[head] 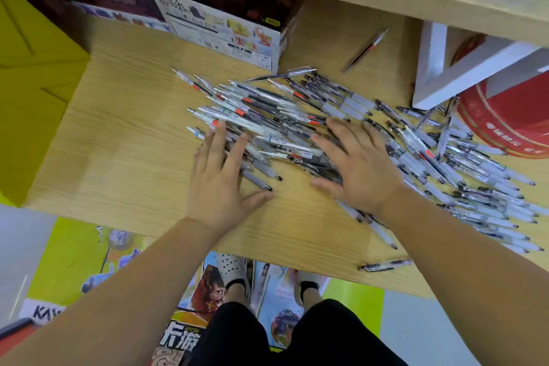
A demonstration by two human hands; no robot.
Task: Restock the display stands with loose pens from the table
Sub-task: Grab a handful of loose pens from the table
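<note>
- Pens (282,122) are lying loose in a wide heap across the middle of the worktop (118,142), the heap trailing away toward 4 o'clock.
- Left hand (219,175) is lying palm down at the heap's 8 o'clock side. Its fingers (237,148) are stretching straight and spread, the tips resting on the nearest pens and the thumb lying flat on bare wood, pointing to 3 o'clock. It is gripping nothing.
- Right hand (356,166) is lying palm down on the heap near its middle, its fingers splayed straight toward 11 o'clock and pressing on pens. Nothing is being gripped.
- Hands are sitting apart, with a bunch of pens lying between them.
- Single pen (367,49) is lying alone at 1 o'clock from the heap, well apart from it.
- Second stray pen (384,265) is lying at 5 o'clock, near the worktop's front edge.
- Printed box (219,27) is standing at 11 o'clock, its corner just beside the heap's far pens.
- White frame (439,68) is standing at 2 o'clock; cannot tell whether it is a display stand.
- Red round tin (511,122) is sitting at 3 o'clock, just beside the frame, pens lying by its base.
- Yellow panel (29,83) is closing off the 9 o'clock side.
- White shoes (234,270) are showing at 6 o'clock, below the front edge.
</note>
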